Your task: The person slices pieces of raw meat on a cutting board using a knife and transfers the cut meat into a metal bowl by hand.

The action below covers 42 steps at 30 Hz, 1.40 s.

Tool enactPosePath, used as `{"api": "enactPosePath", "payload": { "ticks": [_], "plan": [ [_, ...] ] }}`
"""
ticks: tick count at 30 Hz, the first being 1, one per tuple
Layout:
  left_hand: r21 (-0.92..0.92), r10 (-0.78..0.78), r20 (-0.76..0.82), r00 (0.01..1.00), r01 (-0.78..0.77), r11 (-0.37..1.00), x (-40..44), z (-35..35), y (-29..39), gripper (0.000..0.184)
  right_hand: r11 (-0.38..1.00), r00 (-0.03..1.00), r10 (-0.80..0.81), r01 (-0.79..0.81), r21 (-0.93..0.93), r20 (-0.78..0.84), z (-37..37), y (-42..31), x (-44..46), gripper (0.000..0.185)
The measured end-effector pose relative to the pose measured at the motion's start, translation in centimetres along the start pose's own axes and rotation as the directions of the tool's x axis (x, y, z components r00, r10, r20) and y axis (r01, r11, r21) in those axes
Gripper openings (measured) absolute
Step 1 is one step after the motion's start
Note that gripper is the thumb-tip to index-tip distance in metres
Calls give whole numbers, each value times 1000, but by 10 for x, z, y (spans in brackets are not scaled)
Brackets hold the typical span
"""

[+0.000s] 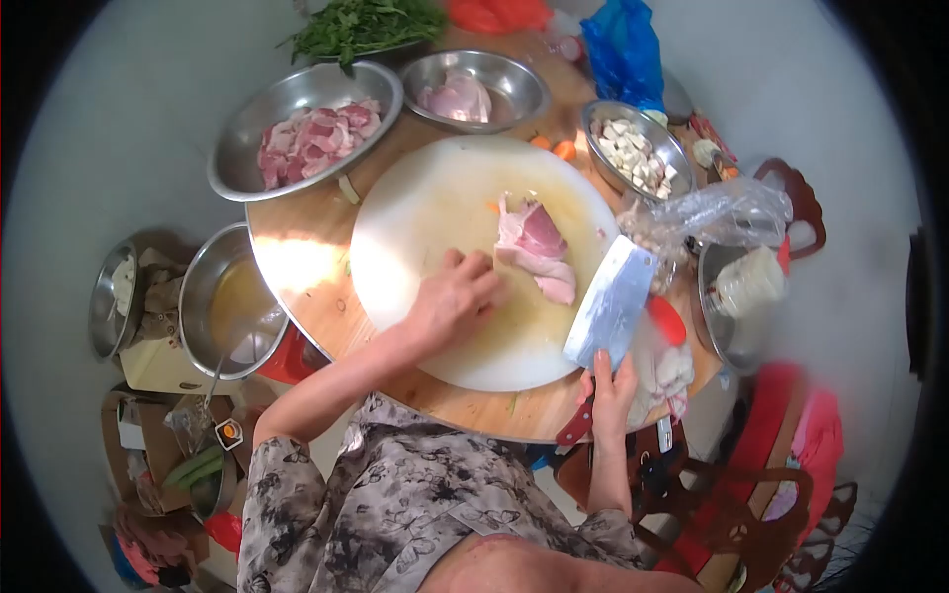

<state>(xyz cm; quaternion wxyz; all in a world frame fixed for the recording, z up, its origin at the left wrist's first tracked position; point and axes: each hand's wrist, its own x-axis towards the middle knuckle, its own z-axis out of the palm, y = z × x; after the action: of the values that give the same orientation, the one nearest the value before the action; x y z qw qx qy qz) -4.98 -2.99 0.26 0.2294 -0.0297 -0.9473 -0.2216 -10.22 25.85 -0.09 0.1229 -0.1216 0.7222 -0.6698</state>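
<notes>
On a round white cutting board (415,217) lies a piece of raw meat (534,237) with pink flesh and pale skin. My left hand (460,301) is over the board, just left of the meat and apart from it. Its fingers are loosely bent, with a little blur at the tips, and I see nothing in them. At the board's right edge my right hand (611,395) grips a cleaver (613,301) by its reddish-brown handle. The broad blade is raised and points away from me, to the right of the meat.
Behind the board stand metal bowls of sliced meat (316,143), a larger meat piece (458,97) and white cubes (633,158). Carrot pieces (563,150) lie close by. Leafy greens (366,28) sit at the back. A cloth (662,376) and plastic bag (727,212) are at right.
</notes>
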Motion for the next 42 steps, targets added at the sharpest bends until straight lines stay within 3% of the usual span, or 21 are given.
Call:
{"api": "enactPosePath", "payload": {
  "ticks": [5, 6, 7, 8, 9, 10, 11, 12, 15, 16, 18, 21, 23, 25, 27, 31, 35, 36, 37, 39, 42],
  "plan": [
    [-580, -221, -15, 975, 172, 796, -19, -23, -29, 32, 990, 997, 45, -37, 135, -62, 8, 3, 2, 19],
    [-704, -347, -4, 938, 244, 667, -21, -18, -51, 30, 990, 997, 41, -32, 139, -67, 7, 6, 2, 19],
    [-899, -470, 193, 861, 347, 266, -23, -29, -80, 42, 989, 996, 40, -28, 146, -75, 6, 6, 4, 19],
    [-871, -525, 179, 832, 382, 308, -10, -77, -82, 43, 991, 996, 39, -29, 128, -75, 12, -2, 1, 18],
    [-836, -444, -107, 889, 161, 524, -3, -97, -95, 32, 992, 997, 27, -18, 127, -75, 10, 2, -2, 18],
    [-599, -549, -308, 777, 290, 746, 6, -126, -88, 22, 990, 992, 46, -30, 138, -114, 8, 3, -5, 18],
    [121, -17, -663, 748, 129, 984, 21, -152, -116, 16, 984, 995, 47, -30, 177, -89, 6, 4, -5, 18],
    [-54, -237, -699, 675, 280, 958, 27, -171, -117, 18, 976, 996, 46, -30, 216, -70, 3, 5, -7, 18],
    [355, 149, -850, 505, 339, 871, 50, -202, -153, 32, 960, 990, -12, 50, 275, -139, -3, -2, -14, 18],
    [357, 154, -836, 526, 309, 882, 50, -202, -178, 32, 957, 985, 5, 45, 285, -172, -2, -3, -15, 18],
    [735, -148, -479, 865, 487, 472, 46, -191, -224, 49, 933, 955, -66, 162, 320, -291, 2, -7, -14, 18],
    [619, -452, -217, 865, 480, 622, 58, -157, -146, 55, 926, 941, -77, 190, 326, -328, -1, -5, -12, 18],
    [598, -207, -287, 935, 344, 724, 68, -120, -82, 57, 938, 941, -42, 153, 310, -335, -2, -4, -10, 19],
    [251, -4, -19, 1000, 8, 968, 73, -88, -54, 56, 953, 944, -23, 120, 279, -329, -1, -6, -11, 20],
    [47, 357, 191, 914, -372, 927, 84, -58, -19, 60, 950, 955, -54, 138, 279, -291, -1, 0, -9, 21],
    [181, 462, 252, 850, -510, 841, 97, -4, -1, 60, 955, 953, -59, 140, 260, -298, 1, -1, -8, 22],
    [74, 375, 166, 912, -391, 917, 133, 5, -7, 52, 957, 964, -90, 153, 246, -250, 0, 0, -9, 25],
    [-266, 96, 257, 962, -25, 964, 148, -2, -12, 43, 954, 962, -97, 162, 251, -255, -1, 1, -8, 25],
    [-515, -140, 431, 892, 370, 773, 161, -8, -19, 36, 951, 963, -96, 164, 264, -253, 0, 1, -9, 24],
    [-703, -242, 433, 868, 493, 512, 182, -17, -35, 24, 943, 964, -105, 174, 284, -243, 0, 2, -8, 24],
    [-696, -230, 518, 824, 562, 447, 177, -39, -44, 21, 936, 964, -111, 183, 302, -241, 1, 2, -8, 24]
  ]
}}
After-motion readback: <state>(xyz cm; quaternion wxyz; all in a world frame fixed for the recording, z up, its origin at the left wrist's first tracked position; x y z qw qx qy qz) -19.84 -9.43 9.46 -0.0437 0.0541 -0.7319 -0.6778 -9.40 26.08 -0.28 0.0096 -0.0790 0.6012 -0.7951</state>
